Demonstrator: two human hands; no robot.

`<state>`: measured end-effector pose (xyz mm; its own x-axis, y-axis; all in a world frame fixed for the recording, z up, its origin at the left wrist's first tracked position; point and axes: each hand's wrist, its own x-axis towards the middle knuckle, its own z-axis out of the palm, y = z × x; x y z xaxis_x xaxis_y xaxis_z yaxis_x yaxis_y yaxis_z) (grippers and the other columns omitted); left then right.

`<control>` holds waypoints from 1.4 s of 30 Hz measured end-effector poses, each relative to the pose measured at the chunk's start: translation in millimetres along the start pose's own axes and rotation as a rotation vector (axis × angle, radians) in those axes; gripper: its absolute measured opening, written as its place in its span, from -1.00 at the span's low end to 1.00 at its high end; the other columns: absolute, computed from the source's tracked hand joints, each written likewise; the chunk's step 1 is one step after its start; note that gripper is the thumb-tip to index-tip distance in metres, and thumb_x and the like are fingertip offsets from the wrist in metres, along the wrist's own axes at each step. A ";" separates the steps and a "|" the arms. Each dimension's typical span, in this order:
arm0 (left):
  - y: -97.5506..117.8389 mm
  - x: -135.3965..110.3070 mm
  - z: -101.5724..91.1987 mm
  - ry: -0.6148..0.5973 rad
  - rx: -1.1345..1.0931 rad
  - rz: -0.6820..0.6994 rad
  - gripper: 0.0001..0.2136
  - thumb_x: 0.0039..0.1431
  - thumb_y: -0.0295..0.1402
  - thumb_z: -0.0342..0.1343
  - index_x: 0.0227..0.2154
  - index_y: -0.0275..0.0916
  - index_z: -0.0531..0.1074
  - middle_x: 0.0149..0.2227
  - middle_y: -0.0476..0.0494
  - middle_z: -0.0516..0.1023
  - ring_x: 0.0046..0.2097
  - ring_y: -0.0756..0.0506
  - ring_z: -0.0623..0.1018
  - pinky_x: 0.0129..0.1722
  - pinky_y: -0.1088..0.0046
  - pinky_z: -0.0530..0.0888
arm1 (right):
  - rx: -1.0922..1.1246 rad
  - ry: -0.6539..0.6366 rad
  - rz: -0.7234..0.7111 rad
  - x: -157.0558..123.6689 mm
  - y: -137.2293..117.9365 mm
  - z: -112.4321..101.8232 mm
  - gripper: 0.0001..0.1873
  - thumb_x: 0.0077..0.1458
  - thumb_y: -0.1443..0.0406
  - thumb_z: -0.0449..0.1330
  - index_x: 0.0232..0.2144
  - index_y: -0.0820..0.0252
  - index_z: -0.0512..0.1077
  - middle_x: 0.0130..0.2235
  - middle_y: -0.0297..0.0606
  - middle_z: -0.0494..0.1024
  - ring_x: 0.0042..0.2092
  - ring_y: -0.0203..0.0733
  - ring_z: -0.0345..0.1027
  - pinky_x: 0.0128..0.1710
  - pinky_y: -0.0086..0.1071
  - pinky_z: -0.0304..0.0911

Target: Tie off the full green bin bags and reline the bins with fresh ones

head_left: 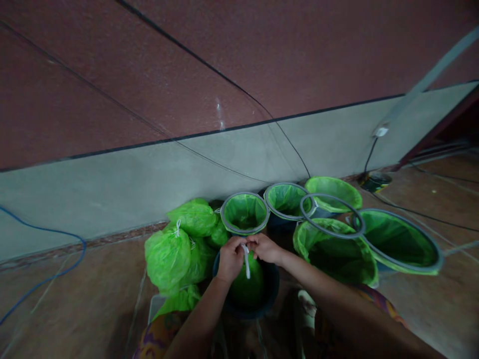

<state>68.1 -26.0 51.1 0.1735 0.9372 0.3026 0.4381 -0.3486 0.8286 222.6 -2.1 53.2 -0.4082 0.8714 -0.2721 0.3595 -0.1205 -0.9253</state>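
My left hand [230, 257] and my right hand [265, 248] meet above a dark bucket [274, 294], fingers pinched together. Between them is a white drawstring [247, 264], its loose end hanging down. A green plastic bag [247, 289] sits inside the bucket, gathered at the top beneath my hands. The exact grip on the drawstring is partly covered by my fingers. To the left stand several filled green bags, one tied bag [167, 257] with a white knot on top.
Several buckets lined with green bags stand to the right and behind, including a round one [245, 213] and a wide one [402, 242]. A loose grey ring [332, 215] leans across two of them. A blue cable [56, 275] and a can [376, 182] lie near the wall [123, 192].
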 end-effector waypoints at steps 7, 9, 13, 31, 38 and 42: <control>-12.0 1.4 2.3 0.079 -0.210 -0.122 -0.92 -0.02 -0.40 0.18 -0.44 -0.23 0.56 -0.21 -0.17 0.55 -0.22 -0.05 0.55 -0.24 0.45 0.49 | 0.124 -0.048 0.092 -6.4 -1.3 -1.7 -0.86 0.07 0.34 0.10 -0.40 0.26 0.46 -0.44 -0.32 0.53 -0.58 -0.46 0.29 -0.66 -0.62 0.11; -15.7 0.8 5.3 0.045 -0.262 -0.207 -0.91 -0.05 -0.37 0.21 -0.45 -0.24 0.57 -0.22 -0.17 0.58 -0.23 -0.06 0.56 -0.26 0.45 0.50 | 0.088 -0.049 0.117 -9.0 -0.6 -2.1 -0.84 0.08 0.33 0.10 -0.38 0.25 0.48 -0.41 -0.30 0.55 -0.57 -0.45 0.33 -0.65 -0.62 0.12; -20.6 -2.1 9.3 -0.129 -0.254 -0.375 -0.85 0.01 -0.32 0.16 -0.40 -0.24 0.59 -0.34 -0.11 0.62 -0.34 -0.04 0.56 -0.34 0.48 0.49 | -0.251 0.010 0.123 -11.9 -3.2 -3.9 -0.81 0.08 0.33 0.09 -0.39 0.23 0.52 -0.41 -0.25 0.59 -0.46 -0.31 0.45 -0.52 -0.54 0.23; -29.9 -18.9 4.4 -0.559 0.472 -0.569 -0.19 -0.10 -0.48 0.21 0.25 -0.52 0.06 0.19 -0.51 0.31 0.19 -0.27 0.36 0.17 0.34 0.29 | -0.789 -0.120 0.012 -20.7 23.1 3.4 -0.27 -0.14 0.45 0.21 0.16 0.25 0.26 0.09 0.01 0.42 0.10 -0.02 0.31 0.05 -0.28 0.19; -33.1 -31.7 16.5 -0.517 0.174 -0.395 -0.35 -0.45 -0.51 0.35 -0.09 -0.14 0.49 0.05 -0.18 0.50 0.11 -0.30 0.42 0.14 0.20 0.32 | -0.528 -0.088 -0.022 -5.7 25.9 19.6 -0.83 0.07 0.39 0.03 -0.45 0.20 0.42 -0.41 -0.28 0.51 -0.29 -0.22 0.40 -0.25 -0.39 0.25; -24.9 -15.6 5.3 -0.326 -0.015 -0.337 -0.80 -0.14 -0.45 0.19 -0.36 -0.15 0.54 -0.26 -0.09 0.62 -0.14 -0.17 0.54 -0.03 0.30 0.43 | -0.087 -0.021 -0.051 1.0 7.3 9.0 -0.83 0.12 0.28 0.00 -0.37 0.21 0.38 -0.49 -0.34 0.42 -0.43 -0.25 0.35 -0.37 -0.38 0.29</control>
<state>59.2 -31.9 23.3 0.2929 0.9448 -0.1466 0.5051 -0.0227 0.8628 217.2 -6.4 43.7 -0.4448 0.8652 -0.2314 0.4089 -0.0337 -0.9119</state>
